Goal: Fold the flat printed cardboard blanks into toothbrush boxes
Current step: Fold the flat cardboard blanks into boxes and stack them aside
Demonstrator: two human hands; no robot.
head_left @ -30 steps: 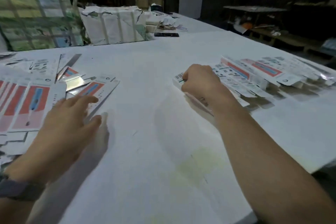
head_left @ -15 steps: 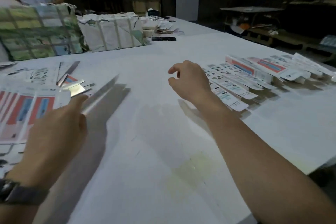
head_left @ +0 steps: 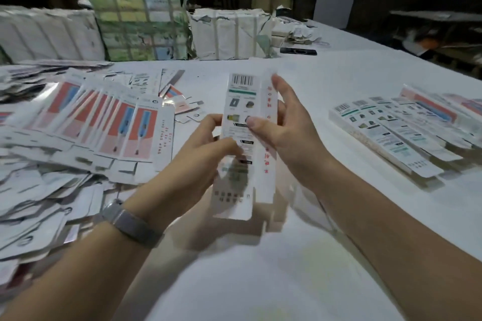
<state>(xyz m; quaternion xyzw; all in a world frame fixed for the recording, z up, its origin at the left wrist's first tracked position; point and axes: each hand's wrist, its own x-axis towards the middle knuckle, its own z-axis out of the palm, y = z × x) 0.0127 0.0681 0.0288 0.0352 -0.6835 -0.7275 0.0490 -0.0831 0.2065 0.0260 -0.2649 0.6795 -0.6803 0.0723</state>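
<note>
Blank (head_left: 241,138): one, in hand, held upright above the middle of the table (head_left: 326,81), barcode end away from the person. One long side panel is already turned up along its crease; end flaps hang unfolded. Judged partly formed, not yet a closed box.

Left hand (head_left: 200,156): fingers and thumb pinch the blank's left edge about halfway down.

Right hand (head_left: 284,133): thumb presses the printed face, fingers spread behind the raised side panel.

Boxes (head_left: 396,133): a row of folded ones, overlapping, towards the table's right edge. Judged the finished share; small.

Flat blanks (head_left: 86,128): a large fanned heap, red-and-blue print upward, covering the table's left side. Judged most of the work remaining.

Bundles (head_left: 142,26): wrapped and strapped, along the far edge; contents cannot be told.

Phone (head_left: 298,51): dark, near the far edge.
</note>
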